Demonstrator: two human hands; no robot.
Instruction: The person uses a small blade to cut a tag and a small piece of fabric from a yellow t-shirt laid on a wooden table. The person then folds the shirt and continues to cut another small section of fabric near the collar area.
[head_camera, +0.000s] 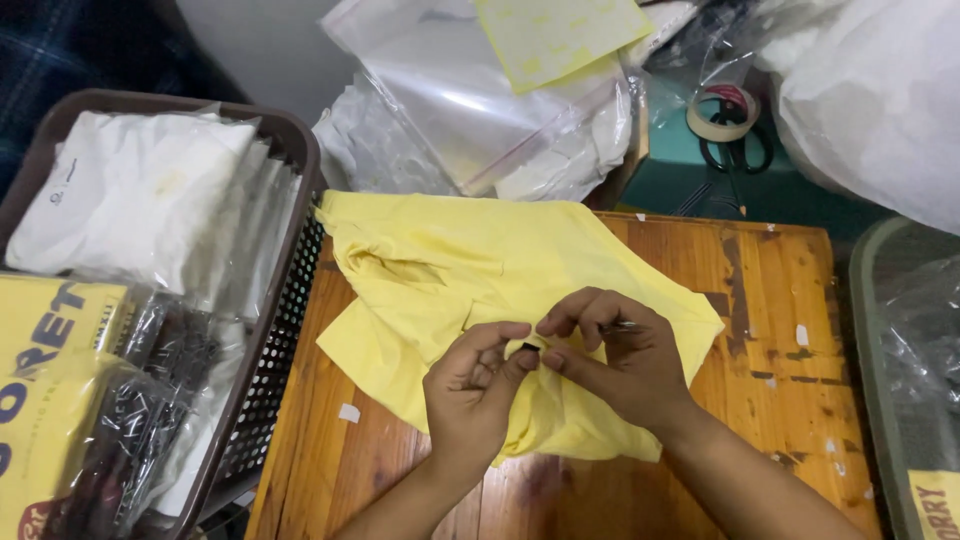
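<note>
head view looks straight down on your two hands meeting over a yellow garment (470, 270) that lies crumpled on the wooden bench (780, 330). your left hand (472, 385) is curled, its thumb and forefinger pinched on a small dark piece (529, 347) at a fold of the cloth, near the garment's lower middle. your right hand (615, 350) comes in from the other side, fingers bent, its fingertips touching the same small piece and the cloth just beside your left thumb; a thin pale sliver shows between its fingers, too small to tell what it is. both hands are closed in a pinch on the fabric rather than lying loose. the garment spreads from the bench's far left corner down toward you, and its lower edge bunches under your wrists. left of the bench, touching its edge, stands a brown perforated basket (290, 330) filled with folded white garments in clear bags (130, 190) and yellow printed packets (50, 330). beyond the bench's far edge lie clear plastic bags (470, 110) with a yellow sheet (560, 35) on top. further right, on a teal surface, a roll of tape (722, 112) rests on black scissors (738, 152). a big white bag (880, 100) fills the upper right corner.
</note>
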